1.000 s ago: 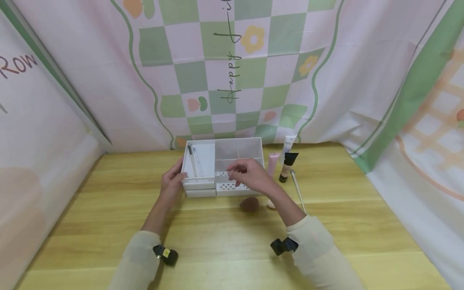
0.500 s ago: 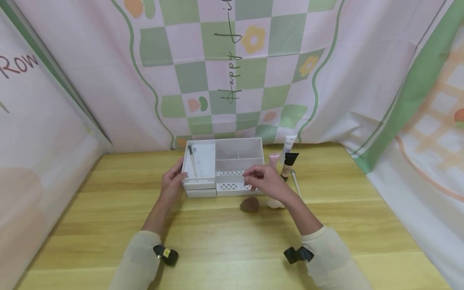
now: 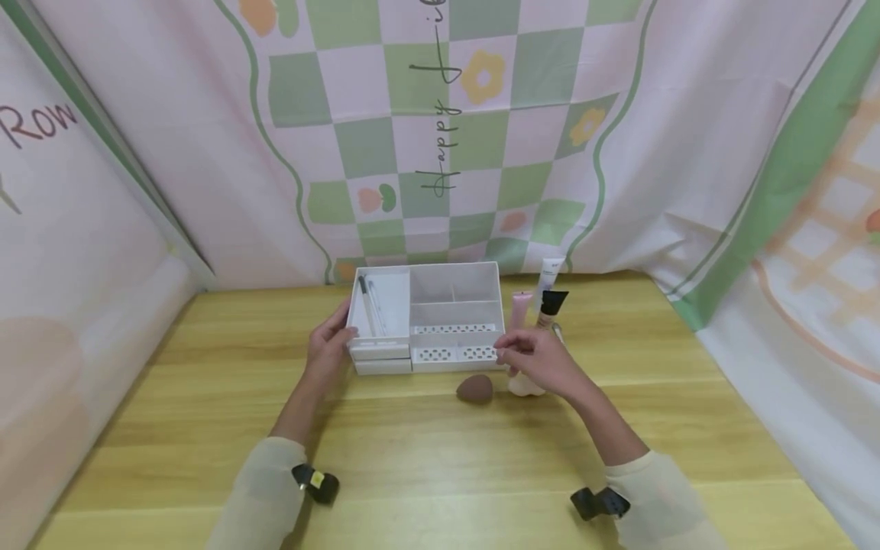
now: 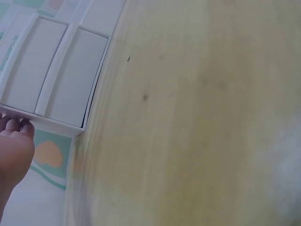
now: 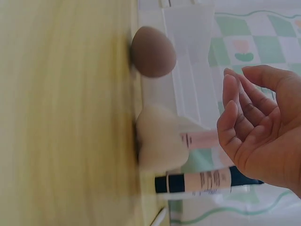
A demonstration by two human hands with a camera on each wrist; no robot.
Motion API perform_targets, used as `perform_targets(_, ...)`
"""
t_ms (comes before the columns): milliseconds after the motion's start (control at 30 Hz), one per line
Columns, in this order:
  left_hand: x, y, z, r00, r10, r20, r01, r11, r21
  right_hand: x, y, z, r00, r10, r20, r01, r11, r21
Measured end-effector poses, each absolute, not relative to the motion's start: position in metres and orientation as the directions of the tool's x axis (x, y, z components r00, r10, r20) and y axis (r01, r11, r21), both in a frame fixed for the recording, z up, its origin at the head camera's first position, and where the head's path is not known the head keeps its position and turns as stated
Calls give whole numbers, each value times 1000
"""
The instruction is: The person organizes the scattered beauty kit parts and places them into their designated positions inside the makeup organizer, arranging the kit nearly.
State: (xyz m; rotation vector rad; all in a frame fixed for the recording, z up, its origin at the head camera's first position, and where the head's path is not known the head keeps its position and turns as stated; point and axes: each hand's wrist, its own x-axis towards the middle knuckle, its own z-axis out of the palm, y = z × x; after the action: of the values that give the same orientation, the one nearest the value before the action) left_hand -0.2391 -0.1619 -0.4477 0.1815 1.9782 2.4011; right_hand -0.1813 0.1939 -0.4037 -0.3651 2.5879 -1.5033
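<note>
Since a second ago your right hand (image 3: pixel 546 367) has drawn back from over the perforated front of the white plastic compartmented organizer box (image 3: pixel 455 293) and now hovers off its right front corner, fingers loosely curled and holding nothing. It hangs just above the cream-white teardrop sponge (image 3: pixel 525 384), which stands on the tabletop (image 3: pixel 426 451) right beside the lower end of the pink squeeze tube (image 3: pixel 520 307). In the right wrist view the palm is empty and the fingers (image 5: pixel 230 117) are apart from the sponge.

Your left hand (image 3: pixel 328 347) has not shifted: it holds the organizer's left wall, thumb on the front left corner, fingers (image 4: pixel 14 126) against the white rim.

A brown egg-shaped makeup sponge (image 3: pixel 474 389) lies just in front of the organizer's front edge, near your right hand and just beside the white sponge. A black-capped beige tube (image 3: pixel 548 307) and a white tube (image 3: pixel 548 273) stand to the right of the box, near the draped cloth. Two slim pens (image 3: pixel 370 305) lie in the organizer's left compartment.

Open wood runs between your forearms, and more of it lies bare at far right.
</note>
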Motion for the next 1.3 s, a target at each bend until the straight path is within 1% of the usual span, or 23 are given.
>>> perform_targets(133,-240,-161,-448,-994,92,58,39,-190,981,-177,206,-406,-972,-234,-16,-104,491,-865)
perform_targets(733,-240,-162,-448,-993,87,83,66,-182,981,-161,252,-424,-989,-106,-99,19,581,-814)
perform_targets(967,-241,-162,-449,-993,93,71,54,-183,982,-159,270,-434,-989,-51,-136,73,635,-769)
perform_targets(1133,-242,-163,-449,-994,90,55,39,-174,984,-159,281,-439,-989,-17,-145,92,699,-710)
perform_targets(1300,-241,-163,-449,-993,89,72,55,-180,982,-161,287,-443,-984,18,-177,135,725,-675)
